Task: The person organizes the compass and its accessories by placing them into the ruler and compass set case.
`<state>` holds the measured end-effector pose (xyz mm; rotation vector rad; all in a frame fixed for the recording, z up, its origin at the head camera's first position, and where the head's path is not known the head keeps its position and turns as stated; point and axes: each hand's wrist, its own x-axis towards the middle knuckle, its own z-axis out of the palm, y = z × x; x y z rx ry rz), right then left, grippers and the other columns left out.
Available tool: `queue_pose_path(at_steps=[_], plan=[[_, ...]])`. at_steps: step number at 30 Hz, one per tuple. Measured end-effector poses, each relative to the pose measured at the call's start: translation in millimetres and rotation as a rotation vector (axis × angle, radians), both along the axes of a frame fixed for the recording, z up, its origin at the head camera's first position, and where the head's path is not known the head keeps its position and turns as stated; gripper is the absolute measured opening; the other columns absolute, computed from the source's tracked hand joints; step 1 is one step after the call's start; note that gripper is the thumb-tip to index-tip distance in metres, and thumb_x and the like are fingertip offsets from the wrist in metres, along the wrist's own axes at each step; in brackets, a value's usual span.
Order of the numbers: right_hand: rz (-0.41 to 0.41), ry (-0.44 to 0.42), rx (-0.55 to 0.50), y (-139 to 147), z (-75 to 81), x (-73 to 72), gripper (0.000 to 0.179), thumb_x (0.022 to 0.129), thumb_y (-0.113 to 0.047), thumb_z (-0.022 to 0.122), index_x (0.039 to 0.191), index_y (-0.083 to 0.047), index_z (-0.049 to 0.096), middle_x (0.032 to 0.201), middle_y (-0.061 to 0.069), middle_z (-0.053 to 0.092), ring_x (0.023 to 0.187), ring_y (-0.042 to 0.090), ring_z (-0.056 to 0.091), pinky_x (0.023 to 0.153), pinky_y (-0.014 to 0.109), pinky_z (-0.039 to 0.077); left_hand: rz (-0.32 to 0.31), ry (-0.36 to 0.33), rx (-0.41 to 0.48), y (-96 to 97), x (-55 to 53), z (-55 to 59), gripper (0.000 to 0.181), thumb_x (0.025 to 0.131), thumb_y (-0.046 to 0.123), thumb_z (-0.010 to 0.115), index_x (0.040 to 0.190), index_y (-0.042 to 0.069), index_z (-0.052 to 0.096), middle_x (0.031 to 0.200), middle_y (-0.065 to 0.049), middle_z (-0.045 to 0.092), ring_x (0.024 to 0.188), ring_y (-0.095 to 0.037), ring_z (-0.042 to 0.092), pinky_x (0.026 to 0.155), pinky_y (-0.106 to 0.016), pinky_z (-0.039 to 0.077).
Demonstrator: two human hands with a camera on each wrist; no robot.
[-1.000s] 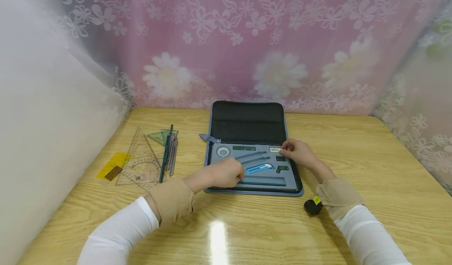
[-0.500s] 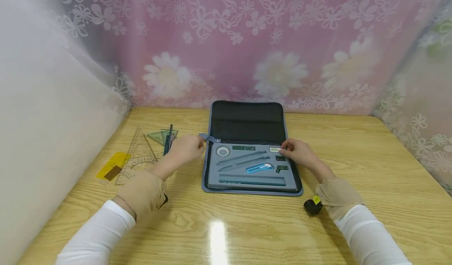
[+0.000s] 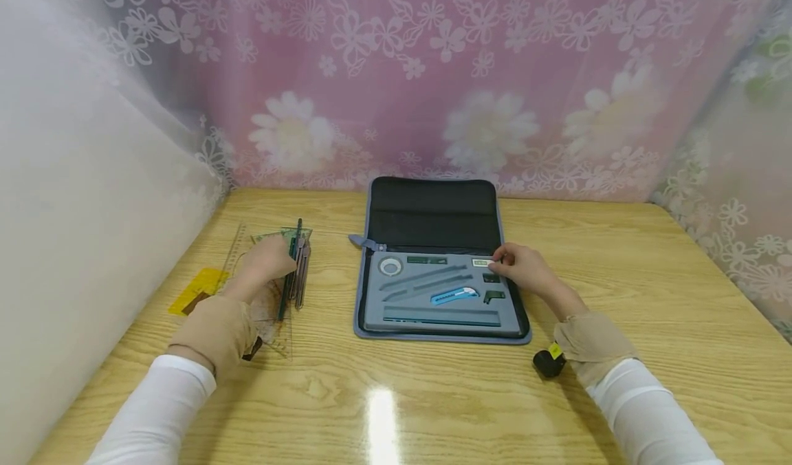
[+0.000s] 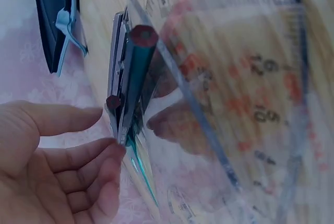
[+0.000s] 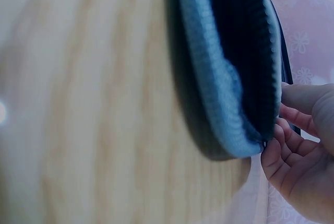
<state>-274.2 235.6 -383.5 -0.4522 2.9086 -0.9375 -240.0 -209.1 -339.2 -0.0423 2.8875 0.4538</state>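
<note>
My left hand is over the drawing tools on the left. In the left wrist view its fingertips are right beside the near ends of a dark green pencil and slim metal compasses, with a gap between thumb and forefinger. A clear set square stands close beside them, mirroring the fingers. My right hand grips the edge of the open zip case, thumb on one side and curled fingers on the other. A white eraser lies just by that thumb.
In the case's grey foam insert lie a blue utility knife and a white tape roll. A black tape measure lies by the right forearm. Yellow plastic and another green set square lie left.
My left hand has moved from over the case leftward to the drawing tools. The clear set square's lower corner now reaches nearer the front. My right hand has stayed put.
</note>
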Motion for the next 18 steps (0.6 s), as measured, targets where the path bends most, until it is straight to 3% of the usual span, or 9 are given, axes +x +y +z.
queue_pose_path(at_steps=[8,11,13,15,16,18], plan=[[-0.014,-0.011,0.005,-0.6,0.0,0.3,0.022,0.090,-0.017,0.060,0.100,0.002,0.057,0.074,0.007,0.048,0.064,0.020,0.044,0.054,0.031,0.036,0.010,-0.075,0.002,-1.6,1.3,2.8,0.033,0.087,0.010,0.055,0.058,0.012,0.040,0.052,0.002,0.028,0.045,-0.011,0.027,0.048,-0.030,0.035],[-0.014,-0.008,0.006,-0.5,-0.2,0.5,0.022,0.090,-0.017,0.060,0.099,0.002,0.057,0.074,0.007,0.048,0.064,0.020,0.044,0.054,0.031,0.036,0.019,-0.109,-0.007,-1.6,0.0,2.0,0.019,0.089,0.015,0.056,0.083,-0.003,0.057,0.069,-0.013,0.051,0.053,-0.016,0.037,0.056,-0.034,0.039],[-0.015,-0.007,0.008,-0.4,-0.2,0.6,0.022,0.090,-0.017,0.060,0.099,0.002,0.057,0.074,0.007,0.048,0.064,0.020,0.044,0.054,0.030,0.036,0.019,-0.120,-0.006,-2.4,-1.3,1.0,0.037,0.090,0.016,0.056,0.114,-0.013,0.051,0.101,-0.027,0.057,0.063,-0.022,0.045,0.063,-0.038,0.041],[-0.014,-0.007,0.009,-0.1,-0.4,0.5,0.022,0.090,-0.018,0.060,0.099,0.002,0.056,0.074,0.006,0.048,0.064,0.020,0.044,0.054,0.030,0.036,0.017,-0.121,0.004,-2.9,-2.0,0.1,0.055,0.090,0.015,0.055,0.130,-0.016,0.036,0.121,-0.032,0.048,0.067,-0.023,0.047,0.068,-0.040,0.041],[-0.012,-0.007,0.009,0.1,-0.5,0.4,0.022,0.090,-0.018,0.060,0.099,0.002,0.056,0.074,0.006,0.048,0.064,0.020,0.044,0.054,0.030,0.036,0.015,-0.123,0.005,-3.2,-2.2,-0.3,0.058,0.090,0.015,0.055,0.133,-0.017,0.032,0.123,-0.033,0.047,0.066,-0.023,0.047,0.068,-0.040,0.040],[-0.010,-0.007,0.007,0.4,-0.4,0.3,0.022,0.090,-0.018,0.060,0.100,0.002,0.056,0.074,0.007,0.048,0.064,0.020,0.044,0.054,0.031,0.036,0.017,-0.124,0.021,-3.7,-2.4,-0.9,0.052,0.090,0.014,0.055,0.128,-0.017,0.038,0.101,-0.026,0.055,0.054,-0.018,0.042,0.063,-0.037,0.041]])
